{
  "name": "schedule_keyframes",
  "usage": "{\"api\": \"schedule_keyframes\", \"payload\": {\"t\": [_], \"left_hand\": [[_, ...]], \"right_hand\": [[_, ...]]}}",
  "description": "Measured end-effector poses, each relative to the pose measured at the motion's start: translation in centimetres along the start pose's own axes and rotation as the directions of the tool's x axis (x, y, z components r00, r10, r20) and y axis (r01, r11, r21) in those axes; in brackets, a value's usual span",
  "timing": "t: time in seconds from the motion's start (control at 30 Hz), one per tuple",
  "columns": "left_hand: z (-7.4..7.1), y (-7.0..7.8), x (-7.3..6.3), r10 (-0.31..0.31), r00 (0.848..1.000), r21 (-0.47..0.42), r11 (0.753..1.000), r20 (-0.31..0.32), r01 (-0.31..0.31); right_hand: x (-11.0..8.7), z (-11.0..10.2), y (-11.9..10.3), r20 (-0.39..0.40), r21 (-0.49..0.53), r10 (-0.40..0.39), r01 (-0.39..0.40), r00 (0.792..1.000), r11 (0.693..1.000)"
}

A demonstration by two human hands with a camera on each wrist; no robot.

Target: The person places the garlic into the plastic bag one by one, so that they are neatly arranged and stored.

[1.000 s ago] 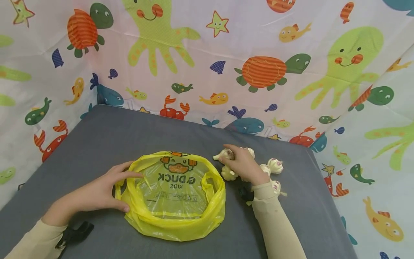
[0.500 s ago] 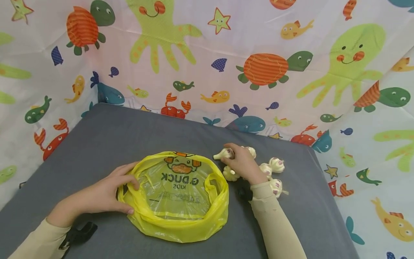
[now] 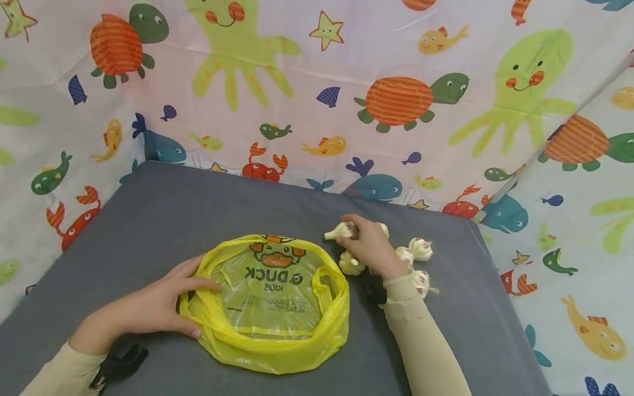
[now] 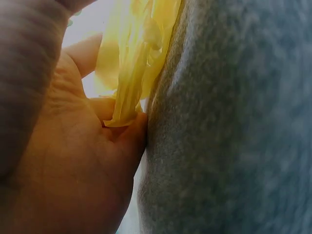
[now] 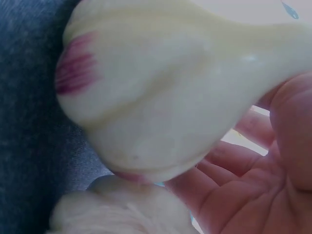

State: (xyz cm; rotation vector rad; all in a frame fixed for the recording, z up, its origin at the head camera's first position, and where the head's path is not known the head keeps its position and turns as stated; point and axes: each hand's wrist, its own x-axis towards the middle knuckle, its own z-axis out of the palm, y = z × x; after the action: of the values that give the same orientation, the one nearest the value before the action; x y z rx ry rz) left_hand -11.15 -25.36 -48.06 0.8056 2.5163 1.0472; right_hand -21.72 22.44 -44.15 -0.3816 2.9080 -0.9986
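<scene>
A yellow plastic bag (image 3: 274, 355) lies with its wide mouth facing up; a duck print and lettering show inside. My left hand (image 3: 148, 305) holds its left side, thumb low at the front and fingers at the rim. In the left wrist view, gathered yellow plastic (image 4: 131, 73) lies against the fingers. Right of the bag, my right hand (image 3: 371, 245) grips a garlic bulb (image 3: 340, 231) between thumb and fingers, its stem pointing left. Close up, the right wrist view shows this bulb above another garlic bulb (image 5: 122, 207); the far fingers are partly hidden.
Several more garlic bulbs (image 3: 421, 249) lie around and to the right of the right hand, one of them (image 3: 350, 264) near the bag's rim. The grey table (image 3: 238, 203) is bounded by a printed curtain (image 3: 297, 60) at the back and sides.
The view has shifted slightly. My left index finger, bent half a second ago, is straighter over the bag's rim. The right hand stays at the same garlic bulb.
</scene>
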Motion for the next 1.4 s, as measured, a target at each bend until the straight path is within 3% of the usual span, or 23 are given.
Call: {"api": "schedule_keyframes", "payload": {"t": [0.3,0.57,0.8,1.1,1.4], "left_hand": [[0.2,0.2,0.1,0.014,1.0,0.01,1.0,-0.023,-0.014],[0.2,0.4,0.3,0.083,0.994,0.028,0.996,-0.074,-0.081],[0.1,0.7,0.7,0.142,0.98,0.067,0.989,-0.138,-0.134],[0.1,0.9,1.0,0.146,0.975,0.091,0.987,-0.168,-0.132],[0.1,1.1,1.2,0.115,0.98,0.133,0.987,-0.162,-0.094]], "right_hand": [[-0.7,-0.3,-0.5,-0.018,0.023,0.029,-0.028,0.999,0.999],[-1.0,0.0,-1.2,-0.061,0.036,0.021,-0.019,0.998,0.999],[-0.9,-0.6,-1.9,-0.118,0.05,-0.003,0.009,0.993,0.999],[-0.7,-1.6,-2.9,-0.125,0.056,-0.05,0.057,0.991,0.997],[-1.0,-2.1,-4.3,-0.127,0.063,-0.086,0.094,0.988,0.994]]}}
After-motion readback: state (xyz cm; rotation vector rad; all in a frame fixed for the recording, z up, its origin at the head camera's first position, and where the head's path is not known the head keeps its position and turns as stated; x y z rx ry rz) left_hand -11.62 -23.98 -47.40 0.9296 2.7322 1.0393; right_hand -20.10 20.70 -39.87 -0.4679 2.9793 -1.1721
